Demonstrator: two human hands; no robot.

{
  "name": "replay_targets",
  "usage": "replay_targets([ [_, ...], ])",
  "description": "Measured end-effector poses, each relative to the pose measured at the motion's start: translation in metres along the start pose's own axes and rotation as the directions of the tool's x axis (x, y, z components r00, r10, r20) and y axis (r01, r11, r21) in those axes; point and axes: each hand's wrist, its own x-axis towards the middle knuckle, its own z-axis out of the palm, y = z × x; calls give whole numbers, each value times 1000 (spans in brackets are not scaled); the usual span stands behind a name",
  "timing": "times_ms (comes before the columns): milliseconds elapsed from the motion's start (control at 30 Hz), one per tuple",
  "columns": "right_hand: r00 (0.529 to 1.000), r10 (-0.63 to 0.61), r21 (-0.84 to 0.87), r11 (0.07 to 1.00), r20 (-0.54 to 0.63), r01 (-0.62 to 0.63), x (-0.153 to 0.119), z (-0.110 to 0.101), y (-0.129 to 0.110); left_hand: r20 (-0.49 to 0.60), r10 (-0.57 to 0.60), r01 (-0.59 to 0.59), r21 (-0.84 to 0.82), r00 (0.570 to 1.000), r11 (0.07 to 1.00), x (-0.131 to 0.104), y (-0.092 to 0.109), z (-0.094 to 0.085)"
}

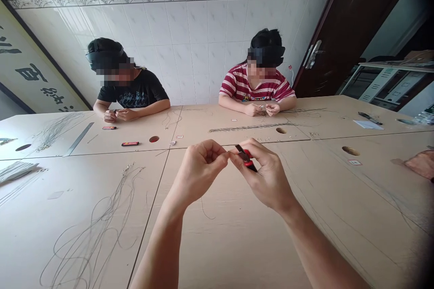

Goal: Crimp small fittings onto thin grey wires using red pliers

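At the lower left of the frame, a loopy bunch of thin cords (pixel 111 216) lies on the table (pixel 217 253). In the middle, your left hand (pixel 202 169) pinches something too tiny to name. Just beside it, your right hand (pixel 264 174) holds a small black and red tool (pixel 247 158), its fingertips touching your left fingertips.

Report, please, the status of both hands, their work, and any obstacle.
Left hand pinched shut. Right hand gripping black-and-red tool, fingertips meeting left hand's. Thin strand visible below left hand. Loose cords off left, away from hands.
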Motion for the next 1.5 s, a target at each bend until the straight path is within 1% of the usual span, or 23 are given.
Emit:
replay_targets([
  [167, 1000, -3, 22, 1000, -12, 3, 0, -1, 0, -38, -44, 43, -30, 998, 999, 1, 2, 0],
  [400, 1000, -10, 14, 1000, 10, 10, 1, 0, 0, -62, -64, 61, -46, 996, 997, 3, -1, 2],
  [700, 1000, -12, 14, 1000, 19, 12, 1, 1, 1, -45, -56, 54, -36, 997, 998, 3, -2, 2],
  [867, 1000, 14, 34, 999, 27, -15, 1, 3, 0, -62, -78, 75, -48, 995, 996, 4, -3, 2],
  [1067, 998, 55, 48, 997, 15, -56, 1, 1, -2, -94, -100, 97, -43, 991, 994, 2, -1, -2],
  [1267, 999, 52, 71, 996, 14, -53, 2, -1, -1, -63, -86, 84, -44, 994, 996, 2, 0, -1],
  [1500, 999, 45, 54, 997, 19, -46, 2, -1, 1, -33, -76, 75, -44, 997, 996, 2, 0, -2],
])
